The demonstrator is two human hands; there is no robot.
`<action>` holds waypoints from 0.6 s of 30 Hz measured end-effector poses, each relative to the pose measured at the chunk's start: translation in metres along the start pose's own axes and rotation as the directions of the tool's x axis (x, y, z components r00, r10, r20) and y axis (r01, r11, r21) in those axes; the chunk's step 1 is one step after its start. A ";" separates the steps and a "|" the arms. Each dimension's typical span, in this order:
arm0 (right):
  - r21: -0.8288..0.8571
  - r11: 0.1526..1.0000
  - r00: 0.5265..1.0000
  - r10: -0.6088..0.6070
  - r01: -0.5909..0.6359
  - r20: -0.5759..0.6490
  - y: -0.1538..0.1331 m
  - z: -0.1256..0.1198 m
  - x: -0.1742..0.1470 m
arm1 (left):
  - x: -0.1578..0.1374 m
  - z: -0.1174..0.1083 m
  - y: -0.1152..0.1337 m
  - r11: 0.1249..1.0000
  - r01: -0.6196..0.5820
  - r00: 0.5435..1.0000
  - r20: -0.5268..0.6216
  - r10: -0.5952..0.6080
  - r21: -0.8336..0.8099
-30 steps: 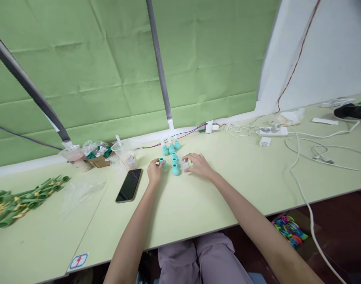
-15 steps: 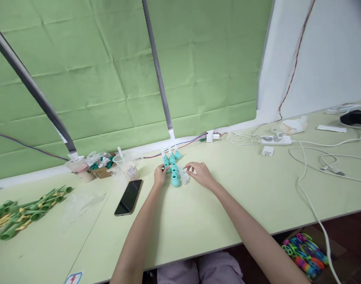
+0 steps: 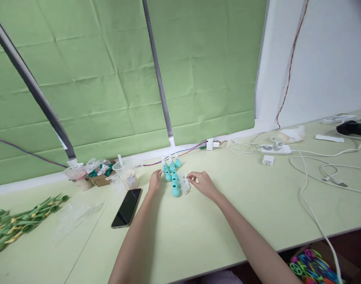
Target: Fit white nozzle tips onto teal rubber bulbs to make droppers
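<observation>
Several turquoise squeeze bulbs (image 3: 176,191) stand on the table in front of me with open necks. Behind them, three turquoise bulbs (image 3: 172,167) have white, narrow tips fitted on top. My left hand (image 3: 155,181) is just left of the bulbs, its fingers extended and apart from the nearest open bulb (image 3: 168,176). To the right of the bulbs lies a small cluster of translucent white nozzles (image 3: 184,186). My right hand (image 3: 203,184) reaches in from the right, thumb and forefinger curled together on a small translucent nozzle at the cluster's edge. The fingers partly hide that nozzle.
A black phone (image 3: 127,208) lies left of my left forearm. Behind it are drink cups (image 3: 129,179) and a small cardboard box (image 3: 101,180). Green plastic parts (image 3: 28,221) lie far left. At right are a power strip (image 3: 275,149), a white charger (image 3: 268,159) and loose cables (image 3: 306,177).
My left hand has let go of the bulb it was touching and moved slightly left. My right hand stays by the nozzles. The whole view has shifted upward a little.
</observation>
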State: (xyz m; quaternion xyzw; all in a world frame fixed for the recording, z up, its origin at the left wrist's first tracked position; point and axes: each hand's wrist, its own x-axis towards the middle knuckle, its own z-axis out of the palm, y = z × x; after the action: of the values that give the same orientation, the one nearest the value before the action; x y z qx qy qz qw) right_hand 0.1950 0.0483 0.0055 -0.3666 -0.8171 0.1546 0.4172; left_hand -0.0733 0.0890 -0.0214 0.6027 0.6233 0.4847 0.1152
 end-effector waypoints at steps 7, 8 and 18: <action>0.029 1.000 1.000 -0.004 0.005 -0.025 -0.001 -0.002 0.001 | 0.043 0.005 0.006 0.992 -0.041 0.994 -0.094 0.053 0.121; 0.032 0.999 1.000 -0.002 0.003 -0.027 -0.001 -0.002 0.001 | 0.047 0.008 0.007 0.991 -0.047 0.994 -0.096 0.059 0.124; 0.029 0.999 0.999 -0.017 0.018 -0.051 -0.006 -0.002 0.002 | 0.026 -0.020 0.039 0.979 -0.172 0.915 -0.351 0.198 0.106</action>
State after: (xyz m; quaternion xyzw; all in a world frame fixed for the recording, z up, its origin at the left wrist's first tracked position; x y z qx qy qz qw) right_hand 0.1929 0.0455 0.0109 -0.3569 -0.8072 0.1535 0.4444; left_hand -0.0693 0.0945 0.0295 0.5640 0.5911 0.5725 -0.0691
